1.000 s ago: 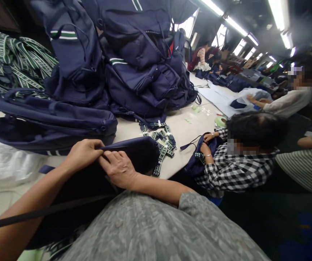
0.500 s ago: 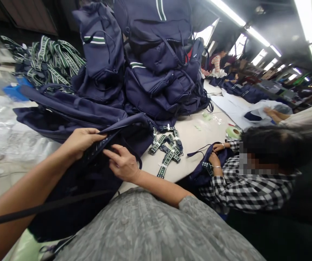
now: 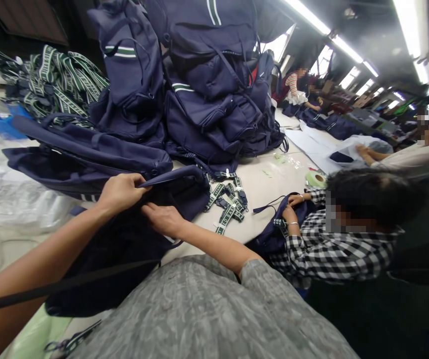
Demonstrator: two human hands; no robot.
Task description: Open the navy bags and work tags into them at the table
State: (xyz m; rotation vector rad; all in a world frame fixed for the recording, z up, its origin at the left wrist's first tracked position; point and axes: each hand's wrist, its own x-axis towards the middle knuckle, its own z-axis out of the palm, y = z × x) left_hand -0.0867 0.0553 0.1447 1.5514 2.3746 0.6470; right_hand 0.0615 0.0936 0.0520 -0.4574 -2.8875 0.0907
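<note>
A dark navy bag [image 3: 106, 269] hangs over the table's near edge in front of me. My left hand [image 3: 122, 192] pinches the bag's upper edge between thumb and fingers. Just to its right and lower, my right hand [image 3: 164, 219] has its fingers closed on the fabric, with the fingertips partly hidden in the cloth. Beyond both hands lies another navy bag [image 3: 124, 149] with long handles. Green and white lettered straps [image 3: 229, 212] rest on the table to the right of the bag.
Navy backpacks [image 3: 207, 99] are piled high at the back, beside a heap of lettered straps [image 3: 65, 80]. Clear plastic bags [image 3: 31, 194] lie at left. A person in a checked shirt [image 3: 334, 254] works at the right on a navy bag; a tape roll [image 3: 315, 178] is near.
My right hand's spread fingers have closed onto the fabric. The bag's opened edge has folded over, hiding the inside seen before. The view has shifted slightly.
</note>
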